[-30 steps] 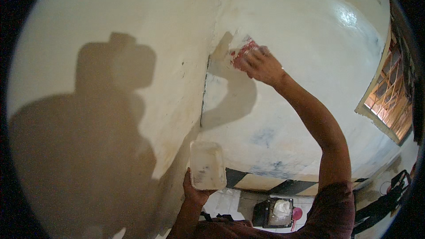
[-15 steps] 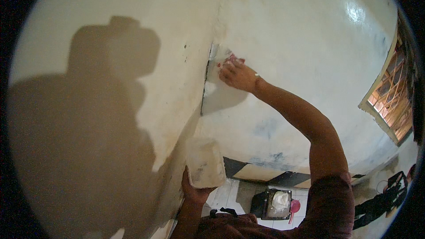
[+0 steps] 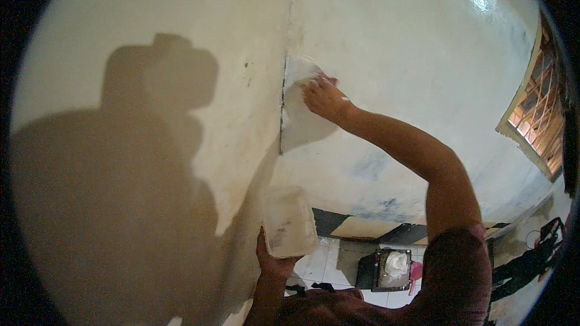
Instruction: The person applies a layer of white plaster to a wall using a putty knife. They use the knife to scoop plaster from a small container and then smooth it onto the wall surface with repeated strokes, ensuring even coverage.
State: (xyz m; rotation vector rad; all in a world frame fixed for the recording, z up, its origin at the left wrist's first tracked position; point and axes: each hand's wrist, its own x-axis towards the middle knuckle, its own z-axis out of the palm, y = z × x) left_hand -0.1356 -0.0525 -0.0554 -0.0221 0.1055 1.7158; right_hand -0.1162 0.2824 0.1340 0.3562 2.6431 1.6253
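Head view looks down into a corner where two walls meet, and both hands are in use. The right hand point(image 3: 324, 100) has its fingers bent around a small red tool point(image 3: 330, 79), pinching it against the right wall point(image 3: 399, 36); the tool is mostly hidden by the fingers and slightly blurred, so its full shape cannot be told. It lies just right of a dark crack point(image 3: 282, 105) running down the corner, beside a whiter patch. Lower down, the left hand point(image 3: 276, 262) grips a pale rectangular container point(image 3: 289, 223) by its lower end, thumb along the left side; the container is tilted, with grey smears on it. A large shadow point(image 3: 145, 175) covers much of the left wall point(image 3: 241, 18). Along the foot of the right wall runs a black-and-cream band point(image 3: 359, 227). On the tiled floor point(image 3: 311, 259) below stands a black tray point(image 3: 383, 285) bearing a white mass point(image 3: 396, 263), with a pink dipper point(image 3: 416, 270) just beside it. Far right is a window point(image 3: 541, 105) with a grille
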